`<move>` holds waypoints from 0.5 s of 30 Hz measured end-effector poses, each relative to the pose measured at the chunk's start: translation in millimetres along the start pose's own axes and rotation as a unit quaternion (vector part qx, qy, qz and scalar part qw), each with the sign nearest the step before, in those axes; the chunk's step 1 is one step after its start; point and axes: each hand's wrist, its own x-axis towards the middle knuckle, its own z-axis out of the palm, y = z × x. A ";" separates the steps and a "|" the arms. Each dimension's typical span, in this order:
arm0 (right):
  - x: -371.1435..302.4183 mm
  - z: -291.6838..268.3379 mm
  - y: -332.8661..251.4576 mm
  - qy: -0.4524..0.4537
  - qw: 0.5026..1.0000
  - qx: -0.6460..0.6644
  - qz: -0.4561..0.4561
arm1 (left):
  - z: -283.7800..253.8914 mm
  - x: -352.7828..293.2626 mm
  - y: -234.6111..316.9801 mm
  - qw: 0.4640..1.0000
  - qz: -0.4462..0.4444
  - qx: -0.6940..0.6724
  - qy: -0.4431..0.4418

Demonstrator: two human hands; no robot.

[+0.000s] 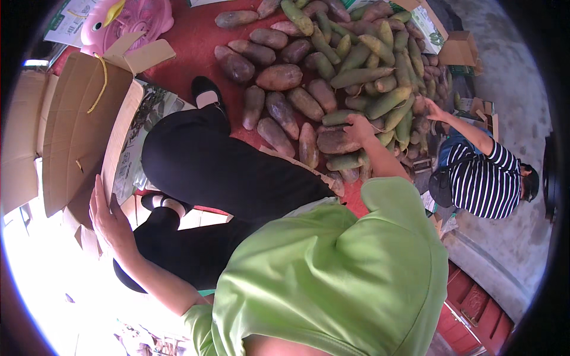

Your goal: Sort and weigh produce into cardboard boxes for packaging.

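Note:
A large reddish-brown radish [334, 142] lies at the near edge of a heap, and my right hand [358, 130] is closed over its right end. Just behind it, close to my fingers, rests a green radish [339, 117]. My left hand [110, 221] is away to the left, fingers stretched out, beside the rim of an open cardboard box [123, 133]. Nothing shows in that hand. The box's tall flaps [86, 130] stand up, and its inside is mostly hidden.
Green radishes [380, 50] pile up at the far right; reddish ones [279, 77] spread over the red ground cover [189, 53]. A co-worker in a striped shirt [484, 178] reaches into the pile from the right. A pink plastic basin [160, 21] stands at the far left.

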 end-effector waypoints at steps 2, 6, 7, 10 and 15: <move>-1.9 -2.7 0.5 -0.023 0.999 -0.042 -0.007 | 1.4 1.5 0.1 1.000 -0.001 0.014 0.005; -9.8 -2.2 -10.0 -0.040 0.993 -0.107 -0.036 | 2.0 1.7 -2.0 1.000 -0.016 0.022 0.006; -11.8 -2.3 -16.1 -0.042 0.993 -0.107 -0.038 | 0.2 0.9 -0.6 0.999 -0.023 0.031 0.008; -22.3 -3.2 -38.3 -0.106 0.973 -0.190 -0.070 | 2.0 3.1 -0.6 0.999 -0.022 0.047 0.011; -39.9 10.0 -60.9 -0.103 0.942 -0.287 -0.141 | 4.0 5.8 -3.6 0.995 0.020 0.098 0.010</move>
